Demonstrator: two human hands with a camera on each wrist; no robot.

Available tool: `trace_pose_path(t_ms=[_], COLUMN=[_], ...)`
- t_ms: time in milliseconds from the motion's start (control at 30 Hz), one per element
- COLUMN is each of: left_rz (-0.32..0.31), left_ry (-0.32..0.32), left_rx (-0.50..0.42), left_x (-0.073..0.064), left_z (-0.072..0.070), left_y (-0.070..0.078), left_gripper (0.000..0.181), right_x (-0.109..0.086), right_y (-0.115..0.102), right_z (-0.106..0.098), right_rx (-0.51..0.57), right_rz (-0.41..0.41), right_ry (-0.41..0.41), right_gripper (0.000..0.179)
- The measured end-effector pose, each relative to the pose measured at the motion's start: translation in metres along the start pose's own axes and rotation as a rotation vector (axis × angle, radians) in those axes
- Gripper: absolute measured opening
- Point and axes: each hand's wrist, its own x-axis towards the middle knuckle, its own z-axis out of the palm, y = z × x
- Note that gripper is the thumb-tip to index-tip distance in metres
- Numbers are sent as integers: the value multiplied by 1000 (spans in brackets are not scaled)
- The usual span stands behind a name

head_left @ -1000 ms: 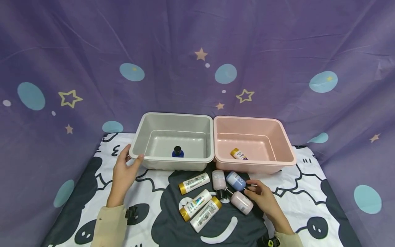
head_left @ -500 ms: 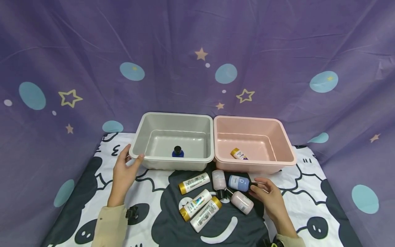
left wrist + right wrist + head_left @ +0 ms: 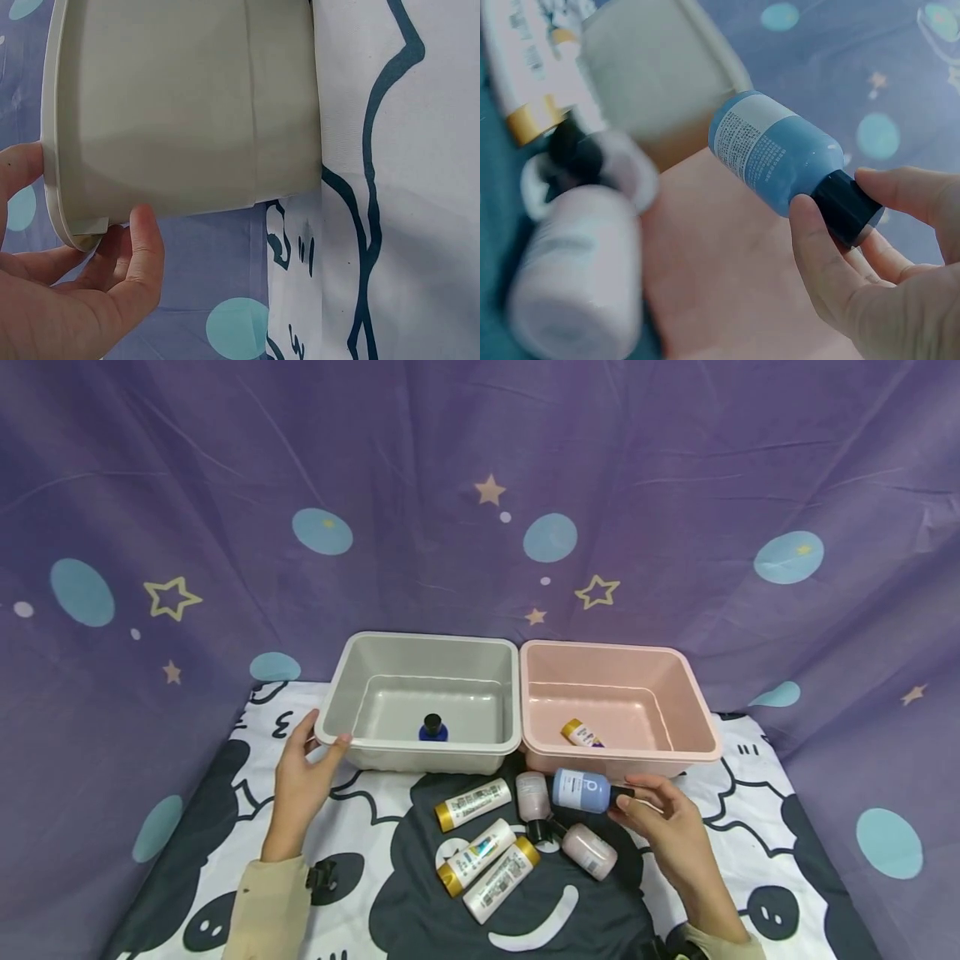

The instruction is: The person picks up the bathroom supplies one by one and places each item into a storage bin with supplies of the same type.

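In front of the pink bin [image 3: 652,758]: the blue bottle [image 3: 581,791].
Bottle's long axis: sideways, base to the left, black cap [image 3: 620,794] to the right.
Right hand [image 3: 671,827]: pinches this cap.
Left hand [image 3: 302,777]: grips the corner of the grey bin [image 3: 427,759].

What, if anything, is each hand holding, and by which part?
Right hand: blue cylindrical bottle, by its black cap. Left hand: grey rectangular plastic bin, by the near left corner of its rim.
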Motion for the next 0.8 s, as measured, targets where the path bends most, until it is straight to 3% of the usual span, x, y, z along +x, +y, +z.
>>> trace_pose_path(t_ms=[167,367,633,800], left_rz=[5,6,20,39], left_ry=[2,0,8,12], left_rx=[-5,-21,-20,-28], left_x=[0,-1,0,0], left_z=[0,1,2,4], left_y=[-1,-2,-6,-9], left_gripper=[78,79,80,79], right_x=[15,50,105,143], right_y=[-28,-55,-86,-92], right_z=[11,31,78,114], right_rx=[14,86,79,63], right_rz=[-99,-164,-150,-124], right_ry=[-83,-123,-141,-178], right_gripper=[30,29,28,32])
